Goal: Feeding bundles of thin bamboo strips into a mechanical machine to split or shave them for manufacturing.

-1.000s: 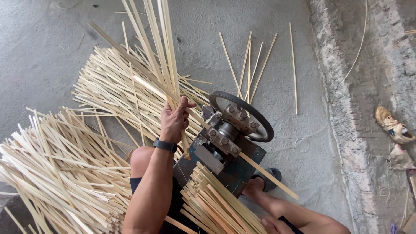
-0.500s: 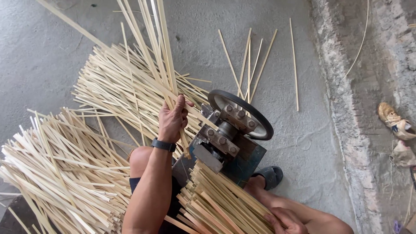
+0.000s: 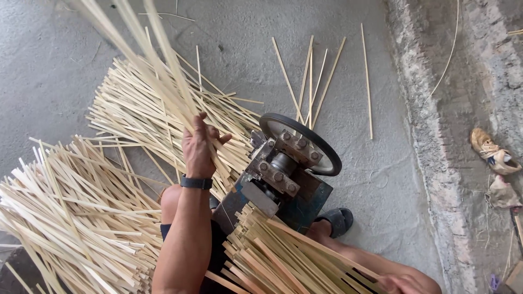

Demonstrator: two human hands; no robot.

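Grey concrete floor [image 3: 392, 179] | pale bamboo strips [image 3: 163, 71] fan upward beside wheeled machine [image 3: 289, 169] | left hand [image 3: 200, 147] raised, grip closed on strips | right hand [image 3: 406, 283] low, grip state indiscernible

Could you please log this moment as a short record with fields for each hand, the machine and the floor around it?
left hand: raised, gripping a fan of long pale bamboo strips
right hand: low at the frame edge, on a bundle of tan bamboo slats
machine: dark metal splitter with a black wheel
floor: grey concrete, heaps of pale strips
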